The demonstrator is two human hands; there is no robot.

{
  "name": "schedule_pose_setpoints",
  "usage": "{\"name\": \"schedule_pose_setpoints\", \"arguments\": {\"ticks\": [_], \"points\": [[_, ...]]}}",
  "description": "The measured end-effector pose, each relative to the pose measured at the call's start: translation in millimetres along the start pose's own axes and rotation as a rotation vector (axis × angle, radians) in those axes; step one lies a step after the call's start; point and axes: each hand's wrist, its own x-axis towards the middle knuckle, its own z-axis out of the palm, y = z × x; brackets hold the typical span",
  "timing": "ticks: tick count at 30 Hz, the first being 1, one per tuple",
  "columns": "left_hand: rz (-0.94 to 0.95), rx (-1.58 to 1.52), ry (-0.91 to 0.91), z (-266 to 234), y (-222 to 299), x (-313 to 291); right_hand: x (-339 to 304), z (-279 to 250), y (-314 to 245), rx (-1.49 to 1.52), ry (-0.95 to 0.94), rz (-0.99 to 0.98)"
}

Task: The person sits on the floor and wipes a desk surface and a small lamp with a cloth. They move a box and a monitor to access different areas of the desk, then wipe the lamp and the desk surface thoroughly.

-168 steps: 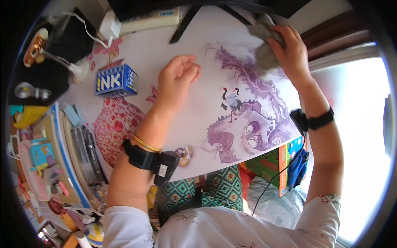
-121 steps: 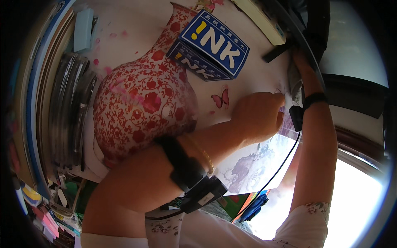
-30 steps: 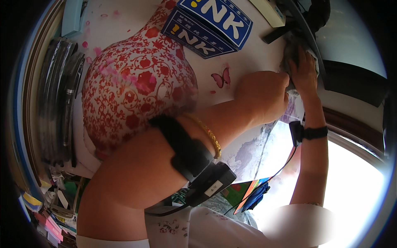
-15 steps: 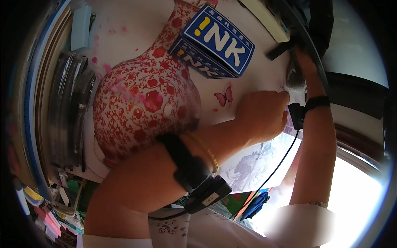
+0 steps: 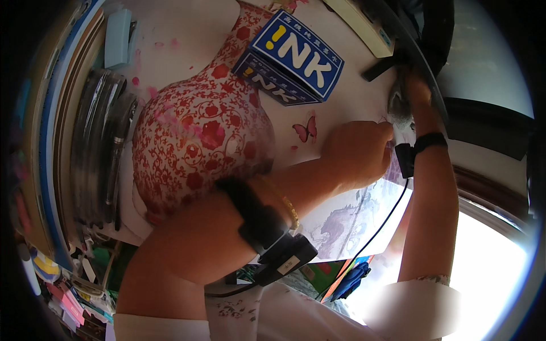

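My left hand point(image 5: 359, 150) is closed, its fingers curled at the right side of the table; what lies in them is hidden. Just beyond it, my right hand point(image 5: 418, 90) reaches along the table's right edge, next to a dark grey blurry thing point(image 5: 401, 108) whose kind I cannot make out. The right fingers are mostly hidden in shadow. A sheet with a grey and purple landscape picture point(image 5: 350, 221) lies below my left hand. Up and left of that hand stands a blue carton point(image 5: 301, 54) with white and yellow lettering.
A red-and-white vase pattern point(image 5: 199, 136) and a pink butterfly point(image 5: 305, 130) decorate the table cover. Pens in clear sleeves point(image 5: 98, 153) lie at left, below a light blue block point(image 5: 117, 38). A cream-coloured bar point(image 5: 364, 25) sits at the far edge. A black cable point(image 5: 382, 230) hangs between my wrists.
The view has shifted slightly. My left hand stays closed in nearly the same place, and my right hand stays by the grey thing with little visible movement.
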Motion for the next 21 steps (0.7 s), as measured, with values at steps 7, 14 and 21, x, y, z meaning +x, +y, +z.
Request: {"name": "schedule_pose_setpoints", "arguments": {"ticks": [7,14,21], "points": [[0.021,0.060,0.000,3.8,3.9,-0.7,2.7,10.7,11.4,0.069,-0.152,0.032],[-0.015,0.079,-0.020,-0.1,5.8,-1.5,31.8,-13.4,7.1,1.114,-0.073,0.515],[-0.010,0.039,-0.030,0.4,2.1,-0.1,34.5,-23.3,12.0,0.797,0.029,0.312]]}}
